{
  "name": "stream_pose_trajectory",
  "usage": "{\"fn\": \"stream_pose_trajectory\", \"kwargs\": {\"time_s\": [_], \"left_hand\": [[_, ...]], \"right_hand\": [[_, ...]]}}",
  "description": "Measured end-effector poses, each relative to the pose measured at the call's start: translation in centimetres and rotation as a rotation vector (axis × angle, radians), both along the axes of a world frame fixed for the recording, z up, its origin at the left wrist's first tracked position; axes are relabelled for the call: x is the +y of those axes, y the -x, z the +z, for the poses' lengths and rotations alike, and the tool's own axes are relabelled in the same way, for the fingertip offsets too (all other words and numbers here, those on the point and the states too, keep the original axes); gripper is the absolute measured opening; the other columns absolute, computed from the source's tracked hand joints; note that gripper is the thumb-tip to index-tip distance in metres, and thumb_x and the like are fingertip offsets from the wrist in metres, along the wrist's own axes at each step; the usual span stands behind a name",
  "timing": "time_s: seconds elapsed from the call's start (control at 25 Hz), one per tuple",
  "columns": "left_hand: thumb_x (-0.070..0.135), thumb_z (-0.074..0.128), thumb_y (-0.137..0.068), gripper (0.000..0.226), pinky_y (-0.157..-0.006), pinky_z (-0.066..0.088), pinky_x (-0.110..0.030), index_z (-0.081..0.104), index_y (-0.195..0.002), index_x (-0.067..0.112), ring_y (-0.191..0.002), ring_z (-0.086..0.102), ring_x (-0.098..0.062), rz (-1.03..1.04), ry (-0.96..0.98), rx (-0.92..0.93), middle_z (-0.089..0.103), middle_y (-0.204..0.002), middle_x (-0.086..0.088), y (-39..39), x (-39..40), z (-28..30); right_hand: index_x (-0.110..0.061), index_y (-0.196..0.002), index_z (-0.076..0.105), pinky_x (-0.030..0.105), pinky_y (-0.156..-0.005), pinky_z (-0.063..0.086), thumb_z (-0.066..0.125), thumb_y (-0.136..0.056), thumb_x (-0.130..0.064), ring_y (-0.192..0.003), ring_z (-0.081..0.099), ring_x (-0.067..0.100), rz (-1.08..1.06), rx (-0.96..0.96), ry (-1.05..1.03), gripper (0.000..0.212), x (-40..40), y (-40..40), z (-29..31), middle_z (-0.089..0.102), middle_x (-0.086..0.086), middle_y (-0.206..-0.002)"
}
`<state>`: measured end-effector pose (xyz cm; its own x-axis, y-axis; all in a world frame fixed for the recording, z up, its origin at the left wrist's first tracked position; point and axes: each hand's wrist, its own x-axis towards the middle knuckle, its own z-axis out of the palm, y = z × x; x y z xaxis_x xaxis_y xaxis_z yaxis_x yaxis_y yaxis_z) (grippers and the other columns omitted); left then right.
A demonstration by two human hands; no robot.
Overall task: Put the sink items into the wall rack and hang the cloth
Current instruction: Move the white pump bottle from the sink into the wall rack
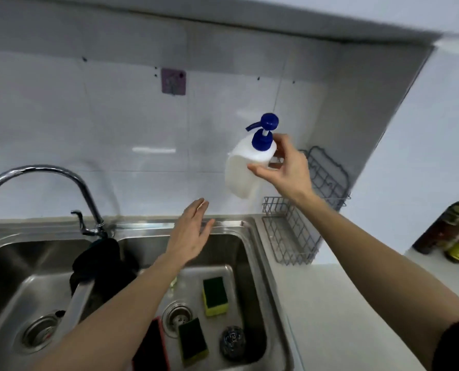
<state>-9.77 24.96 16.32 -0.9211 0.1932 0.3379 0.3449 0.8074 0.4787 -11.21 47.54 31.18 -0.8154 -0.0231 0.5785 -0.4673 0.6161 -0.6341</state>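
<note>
My right hand grips a white soap bottle with a blue pump top, held in the air just left of the grey wire wall rack. Below it, over the right basin, my left hand is open and holds nothing. In that basin lie two green-and-yellow sponges, a steel scourer and a dark red-edged pad. A dark cloth is draped over the divider between the basins. A purple adhesive hook is stuck on the tiled wall.
A chrome tap arches over the left basin. Several bottles stand on the white counter at the far right. The rack is fixed on the side wall in the corner, above the counter.
</note>
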Motion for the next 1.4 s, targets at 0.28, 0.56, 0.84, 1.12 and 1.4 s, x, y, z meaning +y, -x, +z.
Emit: {"fn": "stream_pose_trajectory", "kwargs": {"time_s": [0.28,0.56,0.84,1.12,1.4], "left_hand": [[0.048,0.032,-0.099,0.061,-0.117,0.023,-0.035,0.018,-0.152,0.021,-0.147,0.019,-0.016,-0.12,-0.002,0.007,0.016,-0.161,0.002,2.6,12.7,5.8],[0.052,0.026,-0.099,0.067,-0.119,0.014,-0.033,0.008,-0.154,0.017,-0.149,0.01,-0.017,-0.198,0.07,-0.069,0.006,-0.163,-0.001,5.3,19.9,8.1],[0.059,0.02,-0.096,0.069,-0.119,0.015,-0.035,0.006,-0.153,0.023,-0.149,0.008,-0.012,-0.25,-0.024,-0.172,0.0,-0.163,0.006,5.9,21.9,6.6],[0.059,0.02,-0.096,0.069,-0.121,0.015,-0.038,0.002,-0.154,0.023,-0.149,0.006,-0.011,-0.264,-0.065,-0.191,-0.005,-0.163,0.008,5.6,21.9,6.3],[0.054,0.019,-0.098,0.066,-0.122,0.013,-0.036,0.001,-0.153,0.022,-0.149,0.005,-0.011,-0.257,-0.096,-0.195,-0.004,-0.163,0.006,5.6,22.4,5.9]], "right_hand": [[-0.026,-0.132,0.04,0.044,-0.093,0.056,0.08,-0.066,-0.048,-0.109,0.065,0.02,-0.119,0.097,-0.164,0.079,8.5,4.1,4.4,0.066,-0.003,-0.123],[-0.016,-0.122,0.046,0.04,-0.077,0.057,0.075,-0.068,-0.052,-0.099,0.066,0.028,-0.302,0.059,-0.178,0.071,12.2,8.6,5.1,0.067,0.003,-0.114],[-0.008,-0.122,0.044,0.036,-0.066,0.055,0.072,-0.075,-0.056,-0.094,0.067,0.03,-0.421,-0.125,-0.167,0.073,13.2,11.8,3.7,0.065,0.01,-0.113],[-0.011,-0.13,0.036,0.042,-0.079,0.057,0.081,-0.068,-0.047,-0.102,0.065,0.033,-0.357,-0.287,-0.235,0.085,14.3,12.3,4.3,0.06,0.012,-0.122],[-0.005,-0.125,0.044,0.039,-0.086,0.054,0.087,-0.066,-0.022,-0.115,0.061,0.032,-0.305,-0.461,-0.052,0.075,14.5,11.7,-0.6,0.061,0.012,-0.125]]}}
